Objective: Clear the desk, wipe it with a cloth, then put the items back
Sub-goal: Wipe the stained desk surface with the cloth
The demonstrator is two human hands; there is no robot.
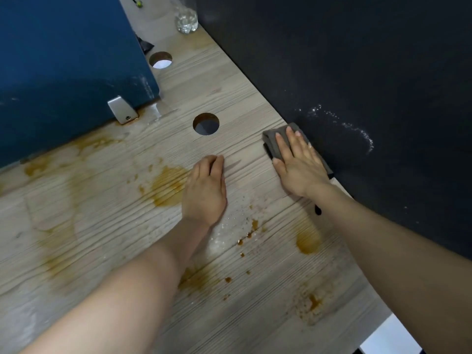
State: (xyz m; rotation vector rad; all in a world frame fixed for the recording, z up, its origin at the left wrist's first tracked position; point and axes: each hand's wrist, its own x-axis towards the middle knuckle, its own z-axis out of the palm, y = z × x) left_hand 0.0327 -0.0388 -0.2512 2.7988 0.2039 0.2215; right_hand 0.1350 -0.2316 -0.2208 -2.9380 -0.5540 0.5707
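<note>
Right hand [300,162] flat, fingers straight, pressing grey cloth [274,139] right of cable hole [205,123]. Left hand [205,190] fingers curled, empty, on worktop [255,98]. Risk: cloth smears brown stains [167,185].

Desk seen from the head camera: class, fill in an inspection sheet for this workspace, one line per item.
Surface: wooden desk with brown stains and two round holes.
Job's things: grey cloth flat on the desk beside the dark panel.
Clutter: clear bottle at the far end.
Hands: right hand presses flat on the cloth; left hand rests on the desk, fingers curled, holding nothing.
Cables: nothing seen.
Surroundings: blue divider with a metal bracket.
</note>
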